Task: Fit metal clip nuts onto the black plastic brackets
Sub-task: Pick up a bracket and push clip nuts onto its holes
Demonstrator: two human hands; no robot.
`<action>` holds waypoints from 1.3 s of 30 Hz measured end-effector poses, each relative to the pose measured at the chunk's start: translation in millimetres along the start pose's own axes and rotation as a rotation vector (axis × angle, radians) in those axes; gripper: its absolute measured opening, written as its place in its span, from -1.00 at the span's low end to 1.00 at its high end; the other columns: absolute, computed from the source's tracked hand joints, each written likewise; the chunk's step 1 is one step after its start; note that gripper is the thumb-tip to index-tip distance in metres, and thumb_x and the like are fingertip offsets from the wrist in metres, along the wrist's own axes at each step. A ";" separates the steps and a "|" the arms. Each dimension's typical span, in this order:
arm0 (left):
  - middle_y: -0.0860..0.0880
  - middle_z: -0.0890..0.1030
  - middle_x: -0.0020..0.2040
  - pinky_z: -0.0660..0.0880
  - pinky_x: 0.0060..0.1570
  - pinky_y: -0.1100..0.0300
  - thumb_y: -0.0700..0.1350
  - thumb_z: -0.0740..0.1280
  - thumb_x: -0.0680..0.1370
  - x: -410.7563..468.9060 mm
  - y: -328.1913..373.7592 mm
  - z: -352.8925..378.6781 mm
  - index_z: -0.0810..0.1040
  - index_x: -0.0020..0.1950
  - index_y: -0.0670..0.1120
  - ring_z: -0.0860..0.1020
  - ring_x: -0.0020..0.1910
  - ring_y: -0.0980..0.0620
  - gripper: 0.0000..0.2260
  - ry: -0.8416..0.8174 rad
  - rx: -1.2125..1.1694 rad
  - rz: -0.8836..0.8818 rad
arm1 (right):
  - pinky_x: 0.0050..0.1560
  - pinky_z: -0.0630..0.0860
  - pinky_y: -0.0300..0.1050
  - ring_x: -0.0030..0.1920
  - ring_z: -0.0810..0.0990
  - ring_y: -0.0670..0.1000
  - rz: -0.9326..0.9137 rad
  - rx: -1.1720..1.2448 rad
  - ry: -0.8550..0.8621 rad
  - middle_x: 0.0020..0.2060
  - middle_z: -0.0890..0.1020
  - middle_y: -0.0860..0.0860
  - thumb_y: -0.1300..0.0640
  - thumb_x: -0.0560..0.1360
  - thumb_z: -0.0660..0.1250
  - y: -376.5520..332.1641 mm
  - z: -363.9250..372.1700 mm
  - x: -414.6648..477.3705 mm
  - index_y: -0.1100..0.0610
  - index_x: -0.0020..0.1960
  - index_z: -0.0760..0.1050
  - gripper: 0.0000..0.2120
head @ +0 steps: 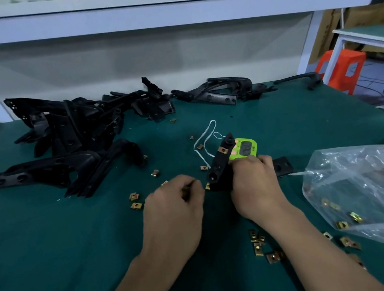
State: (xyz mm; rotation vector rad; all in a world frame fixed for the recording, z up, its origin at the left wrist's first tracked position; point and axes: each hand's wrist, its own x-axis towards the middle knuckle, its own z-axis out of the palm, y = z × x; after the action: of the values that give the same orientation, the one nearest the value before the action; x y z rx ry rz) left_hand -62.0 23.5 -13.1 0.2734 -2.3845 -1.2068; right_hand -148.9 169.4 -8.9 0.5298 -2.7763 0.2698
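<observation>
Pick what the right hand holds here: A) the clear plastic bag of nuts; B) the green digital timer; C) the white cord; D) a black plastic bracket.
D: the right hand grips the black plastic bracket, raised on end, a brass-coloured metal clip nut seated near its top; the green digital timer lies behind it and the clear plastic bag lies apart to the right.

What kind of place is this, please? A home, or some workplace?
Most likely a small factory assembly bench. The green-covered bench holds a pile of identical black plastic brackets, loose metal clip nuts lie scattered around, more wait in a plastic bag, and cardboard boxes stand behind.
</observation>
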 end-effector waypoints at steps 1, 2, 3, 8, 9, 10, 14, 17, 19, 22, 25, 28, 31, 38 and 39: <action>0.10 0.67 -0.34 0.62 -0.34 0.03 0.02 0.29 0.59 2.4 -1.7 -1.0 0.61 -0.18 0.10 0.65 -0.38 0.07 -0.82 -0.024 -0.116 -0.068 | -0.07 0.01 -0.18 -0.11 0.48 0.05 -0.007 0.003 -0.011 -0.32 0.41 -0.08 0.37 0.28 0.29 -0.8 0.4 0.3 -0.02 -0.26 0.31 -0.69; 0.08 0.67 -0.34 0.63 -0.36 0.04 -0.05 0.31 0.61 4.7 -3.6 -2.4 0.62 -0.19 0.10 0.65 -0.39 0.08 -0.80 -0.044 -0.165 -0.113 | -0.07 0.01 -0.19 -0.11 0.47 0.05 -0.014 0.012 -0.023 -0.32 0.41 -0.08 0.36 0.27 0.30 -1.4 0.7 -0.1 -0.02 -0.27 0.31 -0.69; 0.08 0.68 -0.34 0.64 -0.37 0.07 -0.10 0.32 0.62 6.4 -6.4 -4.0 0.62 -0.21 0.08 0.66 -0.39 0.10 -0.77 -0.064 -0.162 -0.128 | -0.06 0.02 -0.19 -0.11 0.48 0.05 -0.024 0.024 -0.033 -0.31 0.42 -0.09 0.36 0.27 0.31 -2.3 0.9 -0.6 -0.02 -0.27 0.31 -0.68; 0.08 0.66 -0.33 0.61 -0.25 0.07 -0.06 0.37 0.59 10.5 -11.1 -12.0 0.64 -0.10 0.05 0.62 -0.35 0.11 -0.91 -0.060 0.095 -0.015 | -0.01 0.06 -0.22 -0.06 0.51 0.04 -0.066 0.086 -0.088 -0.24 0.53 -0.07 0.35 0.28 0.32 -6.9 0.8 -3.0 -0.03 -0.20 0.35 -0.70; 0.09 0.65 -0.32 0.59 -0.25 0.07 -0.05 0.38 0.58 10.4 -9.6 -13.3 0.63 -0.08 0.05 0.61 -0.35 0.12 -0.94 -0.049 0.157 0.027 | -0.01 0.06 -0.23 -0.07 0.50 0.03 -0.071 0.106 -0.096 -0.28 0.48 -0.10 0.35 0.28 0.32 -7.9 0.7 -3.5 -0.04 -0.22 0.34 -0.68; 0.08 0.65 -0.32 0.57 -0.25 0.07 -0.04 0.39 0.57 9.9 -7.2 -14.4 0.62 -0.08 0.04 0.60 -0.34 0.10 -0.95 -0.043 0.189 0.065 | -0.01 0.06 -0.23 -0.09 0.49 0.03 -0.076 0.121 -0.102 -0.32 0.42 -0.14 0.36 0.27 0.31 -8.5 0.9 -3.9 -0.05 -0.26 0.30 -0.66; 0.03 0.57 -0.42 0.54 -0.35 0.02 -0.12 0.47 0.49 5.7 1.5 -15.4 0.59 -0.22 -0.04 0.54 -0.41 -0.06 -0.88 -0.019 0.263 0.212 | -0.01 0.06 -0.23 -0.07 0.49 0.03 -0.086 0.129 -0.122 -0.32 0.34 -0.19 0.37 0.25 0.29 -8.4 1.4 -4.4 -0.03 -0.22 0.34 -0.69; 0.01 0.52 -0.48 0.52 -0.42 0.04 -0.17 0.50 0.45 4.1 2.8 -15.3 0.56 -0.29 -0.07 0.50 -0.47 -0.10 -0.83 0.011 0.309 0.258 | -0.01 0.09 -0.21 -0.07 0.51 0.04 -0.084 0.129 -0.126 -0.36 0.29 -0.19 0.38 0.26 0.29 -10.3 0.3 -4.0 -0.04 -0.29 0.27 -0.65; 0.00 0.56 -0.44 0.53 -0.37 0.02 -0.15 0.47 0.48 5.9 -0.8 -14.8 0.60 -0.26 -0.07 0.53 -0.42 -0.10 -0.86 0.015 0.291 0.223 | -0.03 0.08 -0.20 -0.09 0.50 0.05 -0.095 0.109 -0.122 -0.38 0.26 -0.18 0.37 0.28 0.29 -11.6 -0.9 -4.9 -0.06 -0.33 0.17 -0.60; 0.02 0.59 -0.39 0.48 -0.30 0.08 -0.10 0.39 0.57 6.9 -4.0 -13.1 0.61 -0.22 -0.04 0.53 -0.38 -0.01 -0.84 0.015 0.157 0.083 | -0.01 0.07 -0.23 -0.07 0.49 0.05 -0.092 0.127 -0.111 -0.36 0.26 -0.18 0.36 0.29 0.30 -11.0 -0.8 -5.0 -0.05 -0.32 0.17 -0.61; 0.19 0.64 -0.30 0.48 -0.32 0.27 -0.05 0.30 0.60 3.8 2.5 -12.9 0.59 -0.17 0.09 0.60 -0.32 0.16 -0.84 0.108 0.008 -0.018 | 0.08 0.15 -0.27 0.03 0.48 0.08 -0.033 0.253 -0.109 -0.25 0.46 -0.13 0.37 0.31 0.27 -11.0 1.8 -4.5 -0.01 -0.18 0.38 -0.71; 0.18 0.69 -0.27 0.61 -0.16 0.01 -0.04 0.28 0.59 3.9 3.2 -11.6 0.47 -0.08 0.21 0.67 -0.29 0.09 -0.87 0.095 -0.198 -0.124 | 0.12 0.32 -0.19 0.03 0.47 0.10 0.010 0.503 -0.018 -0.12 0.65 -0.09 0.42 0.29 0.22 -13.8 0.3 -5.9 -0.13 -0.18 0.48 -0.58; 0.17 0.69 -0.32 0.59 -0.04 -0.05 -0.06 0.38 0.55 7.2 -1.1 -13.6 0.37 -0.04 0.28 0.69 -0.17 -0.02 -0.74 0.066 -0.173 -0.160 | 0.11 0.33 -0.16 -0.02 0.48 0.09 -0.024 0.534 0.016 -0.14 0.67 -0.10 0.44 0.27 0.22 -15.1 0.3 -7.1 -0.17 -0.23 0.48 -0.53; 0.10 0.71 -0.31 0.60 -0.28 0.32 -0.23 0.55 0.46 12.9 -6.4 -15.7 0.63 -0.19 0.04 0.69 -0.35 0.12 -0.81 0.059 -0.290 -0.216 | 0.21 0.31 -0.19 0.04 0.41 -0.01 -0.030 0.460 -0.035 -0.08 0.67 -0.06 0.41 0.30 0.22 -13.6 5.2 -7.1 0.04 -0.05 0.63 -0.60; 0.10 0.71 -0.31 0.61 -0.27 0.32 -0.24 0.56 0.45 12.7 -6.8 -15.5 0.65 -0.22 0.04 0.69 -0.34 0.12 -0.81 0.038 -0.280 -0.211 | 0.19 0.33 -0.16 -0.02 0.39 -0.07 -0.035 0.469 -0.020 -0.12 0.67 -0.05 0.42 0.29 0.23 -14.7 3.5 -7.3 0.06 -0.08 0.62 -0.63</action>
State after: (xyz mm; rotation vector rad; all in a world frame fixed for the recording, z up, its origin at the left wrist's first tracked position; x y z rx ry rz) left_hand -65.9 3.7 -6.8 0.4601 -2.1611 -1.5968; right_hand -137.7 157.6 -12.6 0.6874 -2.7159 0.9226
